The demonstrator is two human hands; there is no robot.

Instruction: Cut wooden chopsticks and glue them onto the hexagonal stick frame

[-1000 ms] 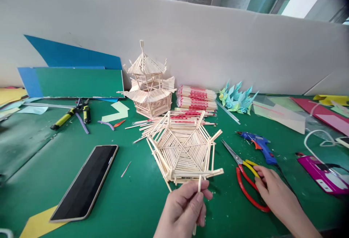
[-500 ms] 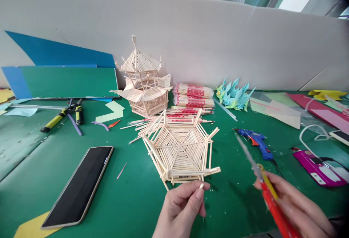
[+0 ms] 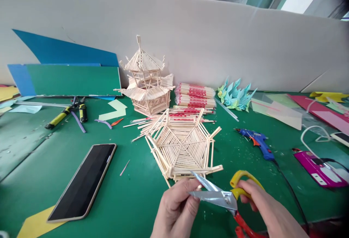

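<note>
Between the thumb and fingers of my left hand is a short piece of wooden stick, mostly hidden by the fingers. My right hand grips scissors with one yellow and one red handle. Their blades are spread, and the tips reach the fingers of my left hand around the stick's end. Just beyond my hands lies a six-sided stick frame with spokes meeting at its middle. Behind it stands a tiered stick pavilion with pointed roofs.
Bundled sticks lie behind the frame. A blue glue gun with a cord and a magenta box are to the right. At the left are a phone and yellow-black pliers. Folded blue paper stands at the back.
My right hand has brought the scissors leftward to my left hand, and their blades have opened around the stick's end. My left hand still pinches the stick. The view has shifted slightly.
</note>
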